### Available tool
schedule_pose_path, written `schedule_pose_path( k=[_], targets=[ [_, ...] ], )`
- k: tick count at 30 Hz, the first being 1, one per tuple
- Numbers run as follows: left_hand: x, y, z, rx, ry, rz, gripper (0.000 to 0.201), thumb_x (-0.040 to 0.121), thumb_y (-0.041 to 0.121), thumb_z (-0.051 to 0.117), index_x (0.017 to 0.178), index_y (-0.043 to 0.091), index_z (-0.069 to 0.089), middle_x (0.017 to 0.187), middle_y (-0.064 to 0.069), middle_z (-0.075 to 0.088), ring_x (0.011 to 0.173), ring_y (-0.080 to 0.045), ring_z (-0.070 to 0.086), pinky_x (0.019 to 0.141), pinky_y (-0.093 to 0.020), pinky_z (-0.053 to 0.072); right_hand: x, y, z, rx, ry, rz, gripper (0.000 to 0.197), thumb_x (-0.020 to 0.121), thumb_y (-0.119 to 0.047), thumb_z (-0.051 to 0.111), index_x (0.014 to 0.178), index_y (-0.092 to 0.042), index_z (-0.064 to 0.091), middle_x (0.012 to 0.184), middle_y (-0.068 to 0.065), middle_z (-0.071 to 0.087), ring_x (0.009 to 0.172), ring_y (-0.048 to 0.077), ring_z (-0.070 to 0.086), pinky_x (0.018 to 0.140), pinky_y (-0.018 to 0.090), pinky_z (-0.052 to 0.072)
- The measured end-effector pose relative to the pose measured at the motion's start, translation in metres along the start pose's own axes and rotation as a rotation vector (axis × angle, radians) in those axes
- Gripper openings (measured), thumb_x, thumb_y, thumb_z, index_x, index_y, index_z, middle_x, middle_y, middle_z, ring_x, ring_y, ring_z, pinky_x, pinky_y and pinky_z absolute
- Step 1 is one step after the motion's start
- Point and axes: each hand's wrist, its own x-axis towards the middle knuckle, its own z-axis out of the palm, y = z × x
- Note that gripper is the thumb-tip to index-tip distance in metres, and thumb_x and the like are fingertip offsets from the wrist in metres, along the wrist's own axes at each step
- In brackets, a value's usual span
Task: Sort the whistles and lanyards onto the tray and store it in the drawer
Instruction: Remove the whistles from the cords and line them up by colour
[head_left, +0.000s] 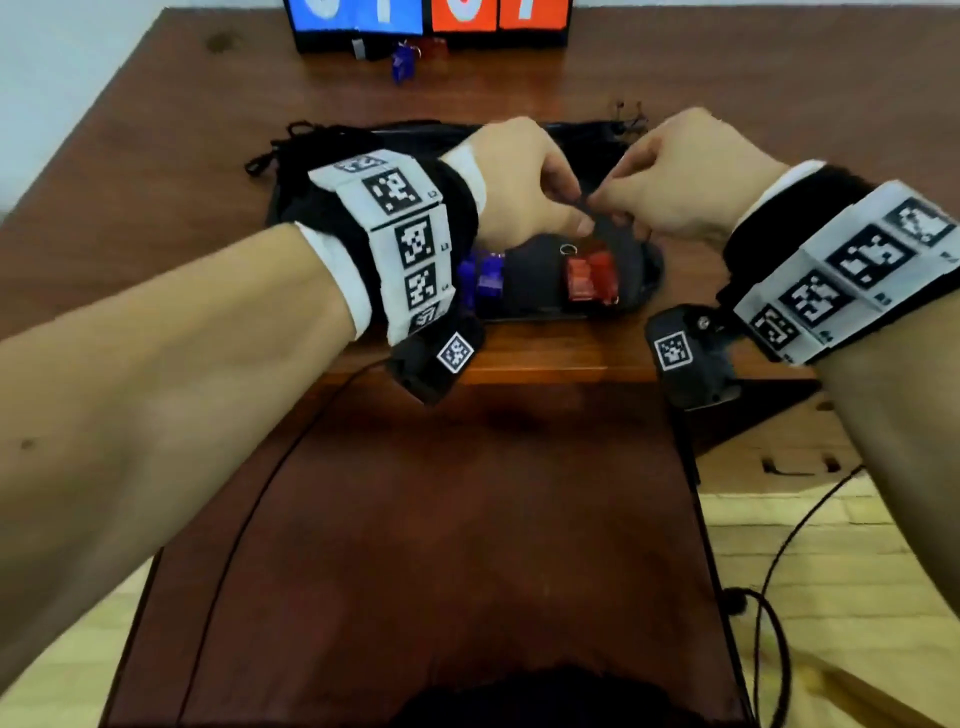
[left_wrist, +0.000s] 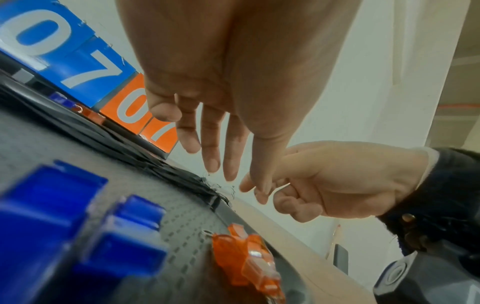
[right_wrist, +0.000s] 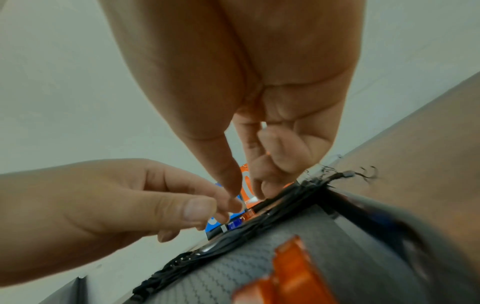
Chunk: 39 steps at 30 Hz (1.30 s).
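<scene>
Grey and weave-patterned, the tray (head_left: 530, 275) lies in the middle of the frame on the brown worktop (head_left: 208, 130). Blue whistles (head_left: 483, 275) sit on its left part and red whistles (head_left: 592, 280) on its right. Black lanyards (head_left: 296, 140) are laid along its far rim.

Above the tray's centre the left hand (head_left: 519, 182) and right hand (head_left: 691, 176) meet, each with thumb and forefinger pinched narrowly on a dark strip. It looks like one more lanyard (head_left: 605, 218), though it is too thin to be sure.

Sorting seems well along but not finished. A blue whistle (head_left: 402, 62) and a red whistle (head_left: 434, 48) remain at the top of the frame, just before the scoreboard (head_left: 431, 15). After those comes the storing, since the tray is not yet in a drawer.
</scene>
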Motion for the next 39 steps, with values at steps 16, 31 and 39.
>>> schedule_pose_path(
  k=[16,31,39],
  targets=[
    [-0.003,-0.092,-0.088,-0.228,0.213,-0.092,0.025,0.088,0.043,0.071,0.107,0.028,0.075,0.094,0.011,0.071,0.083,-0.001,0.063,0.071,-0.016,0.046,0.083,-0.121,0.018,0.29,-0.158,-0.038,0.018,0.089,-0.023,0.07,0.087,-0.006,0.075,0.068,0.006,0.065,0.051,0.013,0.054,0.045,0.022,0.046],
    [0.015,-0.218,-0.129,-0.39,0.294,-0.392,0.016,0.091,0.045,0.066,0.1,0.035,0.074,0.106,0.019,0.069,0.102,0.0,0.061,0.084,-0.022,0.04,0.191,-0.18,0.076,0.206,-0.222,-0.006,0.018,0.096,-0.02,0.061,0.109,-0.011,0.07,0.069,0.002,0.059,0.052,0.017,0.057,0.037,0.017,0.042],
    [0.031,-0.233,-0.106,-0.574,0.281,-0.379,0.011,0.092,0.04,0.067,0.098,0.037,0.076,0.101,0.015,0.073,0.094,-0.006,0.068,0.067,-0.014,0.044,0.25,-0.18,0.106,-0.164,-0.256,-0.008,0.048,0.098,-0.014,0.049,0.145,-0.023,0.051,0.148,0.005,0.048,0.132,0.031,0.048,0.106,0.041,0.048]
  ],
)
